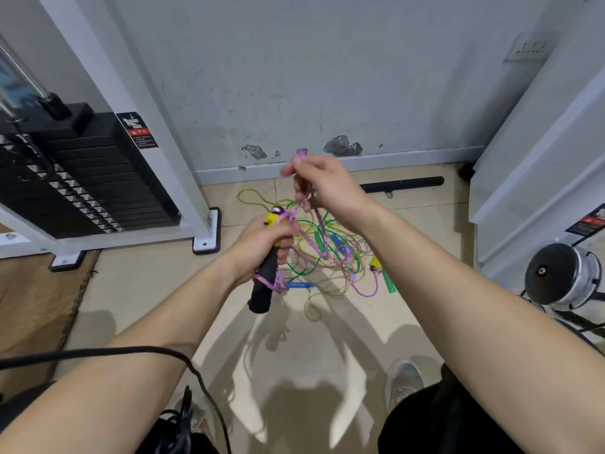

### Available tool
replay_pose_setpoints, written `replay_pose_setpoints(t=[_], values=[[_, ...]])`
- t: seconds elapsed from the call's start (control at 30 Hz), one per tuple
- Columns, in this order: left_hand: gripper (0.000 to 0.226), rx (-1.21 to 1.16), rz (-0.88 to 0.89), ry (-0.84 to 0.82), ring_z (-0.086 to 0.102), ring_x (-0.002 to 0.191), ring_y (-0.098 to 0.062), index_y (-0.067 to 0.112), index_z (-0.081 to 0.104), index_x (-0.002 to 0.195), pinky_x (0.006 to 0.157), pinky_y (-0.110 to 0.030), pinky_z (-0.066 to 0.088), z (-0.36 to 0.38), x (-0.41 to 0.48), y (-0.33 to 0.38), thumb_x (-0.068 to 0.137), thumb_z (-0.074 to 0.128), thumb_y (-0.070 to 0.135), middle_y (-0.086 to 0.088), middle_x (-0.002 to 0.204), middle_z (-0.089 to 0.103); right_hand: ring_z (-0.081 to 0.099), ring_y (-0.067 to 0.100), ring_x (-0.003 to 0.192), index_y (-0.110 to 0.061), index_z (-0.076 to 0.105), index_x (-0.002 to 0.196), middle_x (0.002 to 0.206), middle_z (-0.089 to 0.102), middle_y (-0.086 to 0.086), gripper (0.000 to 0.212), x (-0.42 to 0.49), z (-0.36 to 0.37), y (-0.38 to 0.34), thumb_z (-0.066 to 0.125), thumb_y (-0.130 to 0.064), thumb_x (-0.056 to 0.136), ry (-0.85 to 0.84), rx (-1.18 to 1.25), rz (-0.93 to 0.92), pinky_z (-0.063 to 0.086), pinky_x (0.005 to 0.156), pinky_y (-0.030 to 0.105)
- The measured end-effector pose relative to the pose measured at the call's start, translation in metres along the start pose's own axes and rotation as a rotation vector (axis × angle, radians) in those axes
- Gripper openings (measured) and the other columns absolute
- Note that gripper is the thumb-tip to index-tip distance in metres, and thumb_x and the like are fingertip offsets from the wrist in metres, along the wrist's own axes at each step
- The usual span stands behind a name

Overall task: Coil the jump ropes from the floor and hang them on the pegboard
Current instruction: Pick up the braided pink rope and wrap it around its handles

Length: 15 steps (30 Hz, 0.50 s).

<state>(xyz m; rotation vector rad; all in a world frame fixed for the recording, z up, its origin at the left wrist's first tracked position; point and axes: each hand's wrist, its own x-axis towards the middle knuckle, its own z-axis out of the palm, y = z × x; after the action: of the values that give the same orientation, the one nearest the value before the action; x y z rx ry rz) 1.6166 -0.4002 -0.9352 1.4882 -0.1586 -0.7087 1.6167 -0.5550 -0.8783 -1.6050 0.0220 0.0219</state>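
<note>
**ropeguy:** So what's the person up to here? The left hand (258,244) has its grip wrapped tight round the black-and-yellow handle (263,286), held up off the floor (147,283). There are pink loops lying along that handle too.

**pegfan:** Looks like mid-coil to me. The handle works as a spool: one firm fist on it gives the pink rope (319,227) something fixed to wind on. The right hand (327,188) sits higher with a narrow grip, thumb and fingers pinching a bight of the same rope. That's probably to keep it taut so the turns lie neat.

**ropeguy:** And the rest of it?

**pegfan:** The pink rope trails down into the tangle (327,257) of green and yellow ropes on the tiles by the wall. What looks like its second yellow handle (375,263) lies at the right edge of that heap. My guess is that's the snag risk: pull too hard and the whole pile comes along. Early days for the task too, since the other ropes lie uncoiled. No pegboard is in view either, just a weight stack (85,185) off to the left.
</note>
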Motion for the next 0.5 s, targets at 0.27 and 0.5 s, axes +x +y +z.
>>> replay_pose_setpoints(t=[0.27, 0.5], values=[[0.007, -0.579, 0.025, -0.155, 0.029, 0.037, -0.003, 0.016, 0.054, 0.081, 0.039, -0.016, 0.021, -0.011, -0.018, 0.066, 0.083, 0.049, 0.021, 0.012, 0.046, 0.032, 0.059, 0.021, 0.097, -0.018, 0.058, 0.1, 0.097, 0.059, 0.001, 0.035, -0.031, -0.023, 0.099, 0.047, 0.008, 0.079, 0.229, -0.304, 0.186, 0.047, 0.088, 0.032], [0.008, -0.723, 0.112, -0.417, 0.028, 0.041, -0.002, 0.018, 0.059, 0.086, 0.04, -0.014, 0.03, -0.018, -0.031, 0.1, 0.078, 0.059, 0.019, 0.01, 0.047, 0.041, 0.025, 0.019, 0.132, -0.027, 0.038, 0.139, 0.142, 0.031, -0.001, 0.071, -0.037, 0.012, 0.126, 0.074, -0.027, 0.078, 0.294, -0.459, 0.207, 0.026, 0.111, 0.037]])
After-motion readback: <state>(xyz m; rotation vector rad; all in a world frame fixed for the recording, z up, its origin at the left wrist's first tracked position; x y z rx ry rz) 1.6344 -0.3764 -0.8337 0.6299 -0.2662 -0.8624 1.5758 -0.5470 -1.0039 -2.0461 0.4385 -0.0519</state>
